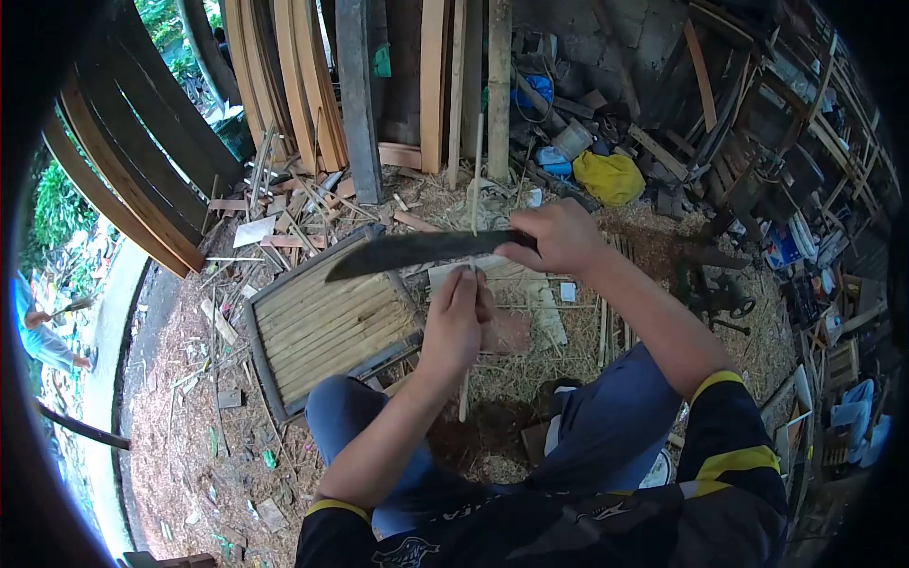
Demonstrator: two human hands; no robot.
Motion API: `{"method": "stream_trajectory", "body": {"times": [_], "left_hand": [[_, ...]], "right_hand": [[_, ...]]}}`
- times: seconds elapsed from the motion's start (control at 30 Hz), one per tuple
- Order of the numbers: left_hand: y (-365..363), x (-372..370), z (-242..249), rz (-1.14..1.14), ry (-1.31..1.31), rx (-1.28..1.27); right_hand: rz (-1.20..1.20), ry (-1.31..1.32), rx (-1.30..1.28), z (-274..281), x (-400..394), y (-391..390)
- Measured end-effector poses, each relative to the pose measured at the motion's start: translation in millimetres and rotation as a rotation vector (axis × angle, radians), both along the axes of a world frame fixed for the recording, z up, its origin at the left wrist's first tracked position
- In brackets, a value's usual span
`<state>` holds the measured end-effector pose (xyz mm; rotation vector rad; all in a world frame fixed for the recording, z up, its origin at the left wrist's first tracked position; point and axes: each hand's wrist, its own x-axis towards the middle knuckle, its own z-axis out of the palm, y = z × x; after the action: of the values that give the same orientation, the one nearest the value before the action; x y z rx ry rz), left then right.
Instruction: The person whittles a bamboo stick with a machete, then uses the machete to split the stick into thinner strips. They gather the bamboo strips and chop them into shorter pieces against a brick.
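My right hand [559, 239] is wrapped round the dark handle of a machete [417, 249], whose wide blade points left, roughly level. Just below the blade, my left hand [456, 317] grips a thin, pale stick [478, 189] that looks like bamboo. The stick runs nearly upright in view, its lower end showing between my knees. Where the blade crosses the stick, the two overlap in this view. Left of my left hand lies a framed panel of slats [331, 312], leaning by my knee.
Wood shavings and scraps [189, 407] litter the ground. Long boards [303, 85] stand along the back. A yellow bag [608, 178] lies among piled junk at the back right. A metal tool with a wheel [724, 293] stands right of my arm. Another person [43, 327] is outside at far left.
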<state>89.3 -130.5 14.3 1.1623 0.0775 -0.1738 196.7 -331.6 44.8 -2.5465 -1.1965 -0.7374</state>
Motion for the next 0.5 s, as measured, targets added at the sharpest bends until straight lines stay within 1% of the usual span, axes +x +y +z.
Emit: {"method": "stream_trajectory", "body": {"times": [0.03,0.13,0.23,0.33,0.43,0.5], "left_hand": [[2,1,-3,-0.020,0.012,-0.051],[-2,-10,-4,-0.005,0.017,-0.101],[-2,1,-10,-0.041,0.030,-0.055],[5,-1,-14,-0.057,0.072,-0.079],[23,-1,-1,-0.237,0.080,-0.151],[28,-1,15,-0.236,0.061,-0.105]], "right_hand": [[-0.039,0.021,-0.027,-5,-1,4],[0.012,0.017,0.087,-12,-8,7],[-0.068,0.084,-0.022,-15,6,-2],[-0.108,0.090,-0.104,-17,5,-4],[-0.082,0.143,-0.039,-7,-1,-6],[-0.107,0.294,-0.014,-17,-1,-4]]}}
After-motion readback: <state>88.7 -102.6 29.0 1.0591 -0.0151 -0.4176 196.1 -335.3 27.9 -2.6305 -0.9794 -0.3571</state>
